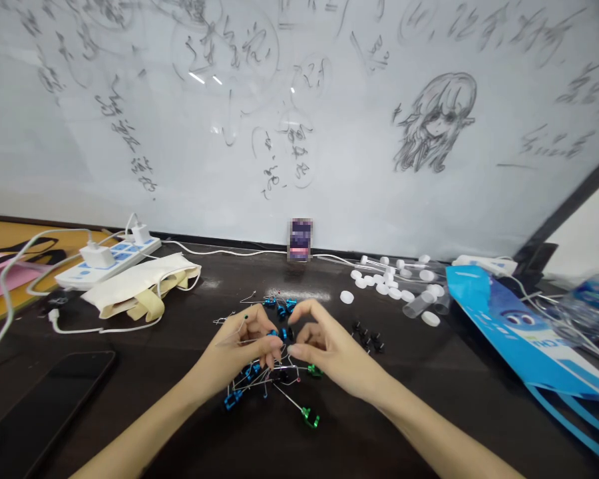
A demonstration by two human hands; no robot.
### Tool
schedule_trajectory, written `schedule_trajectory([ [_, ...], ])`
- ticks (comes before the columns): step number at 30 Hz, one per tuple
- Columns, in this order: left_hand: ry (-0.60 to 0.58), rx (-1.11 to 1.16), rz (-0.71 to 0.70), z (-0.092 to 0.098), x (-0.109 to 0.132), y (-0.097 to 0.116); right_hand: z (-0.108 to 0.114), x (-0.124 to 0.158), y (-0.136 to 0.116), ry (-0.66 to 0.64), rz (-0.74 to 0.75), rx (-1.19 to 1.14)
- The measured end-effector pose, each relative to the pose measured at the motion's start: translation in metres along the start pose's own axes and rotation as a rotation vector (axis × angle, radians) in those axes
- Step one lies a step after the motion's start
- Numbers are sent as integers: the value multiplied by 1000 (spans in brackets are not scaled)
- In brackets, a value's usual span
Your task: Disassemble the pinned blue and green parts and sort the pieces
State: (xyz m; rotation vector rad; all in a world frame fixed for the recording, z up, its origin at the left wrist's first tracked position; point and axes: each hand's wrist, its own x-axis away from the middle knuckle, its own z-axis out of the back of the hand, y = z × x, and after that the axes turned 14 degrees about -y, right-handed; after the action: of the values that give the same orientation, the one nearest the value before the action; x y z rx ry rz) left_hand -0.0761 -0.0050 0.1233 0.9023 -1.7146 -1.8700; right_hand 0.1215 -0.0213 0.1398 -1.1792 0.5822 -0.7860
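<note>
My left hand (247,340) pinches a small blue metal clip (274,333) with a thin wire, its thumb and fingers closed. A small black knob-like piece (291,334) shows at the end of the blue part, between both hands. My right hand (327,346) curves around that end, with thumb and index fingertips apart; whether another finger touches the black piece is unclear. Below the hands lies a tangle of wires with blue clips (233,399) and green clips (309,417). More blue clips (282,308) lie just behind the fingers.
Several small black pieces (368,336) lie right of my right hand. Beyond them are white caps (382,288) and clear tubes (418,305). A blue bag (509,326) is at right. A phone (50,406), cloth pouch (134,286) and power strip (110,263) occupy the left.
</note>
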Motion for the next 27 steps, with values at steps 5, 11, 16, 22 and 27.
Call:
schedule_trajectory([
  [5, -32, 17, 22, 0, 1, -1, 3, 0, -1, -2, 9, 83],
  [11, -15, -10, 12, 3, 0, 0, 2, 1, -1, 43, 12, 56],
  [16, -69, 22, 23, 2, 0, 0, 1, 0, 0, -71, -2, 78],
  [22, -33, 16, -14, 4, 1, -2, -2, 1, -1, 28, 17, 16],
  [27, -78, 49, 8, 3, 2, -3, -4, 0, -2, -81, 15, 33],
])
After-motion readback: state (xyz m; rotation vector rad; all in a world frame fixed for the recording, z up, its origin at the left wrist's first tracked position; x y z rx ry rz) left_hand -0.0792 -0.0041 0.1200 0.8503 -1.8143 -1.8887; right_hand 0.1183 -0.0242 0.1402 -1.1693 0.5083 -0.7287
